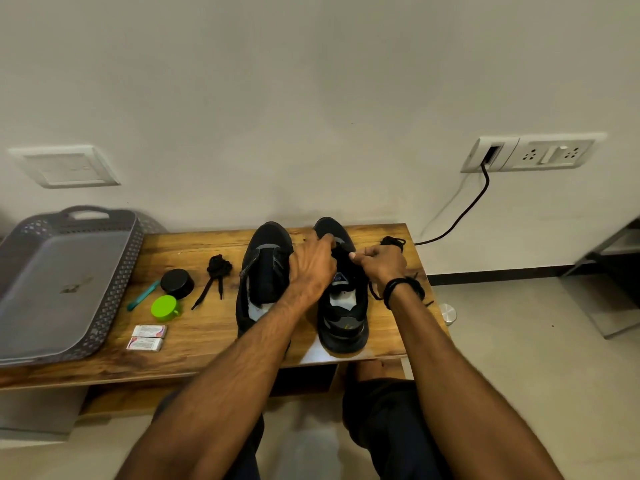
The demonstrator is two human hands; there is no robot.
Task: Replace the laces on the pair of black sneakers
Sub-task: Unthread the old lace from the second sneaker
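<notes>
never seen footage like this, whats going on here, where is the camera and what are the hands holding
No machine here: one camera on a person's head looks down at their bare arms. On a wooden table stand two black sneakers. The left hand grips the front of the right sneaker; the right hand, fingers curled, appears to pinch its lace. The left sneaker is untouched. Left of it lie a rolled lace, a black tin, a green cap, a teal pen, two small boxes and a grey tray.
</notes>
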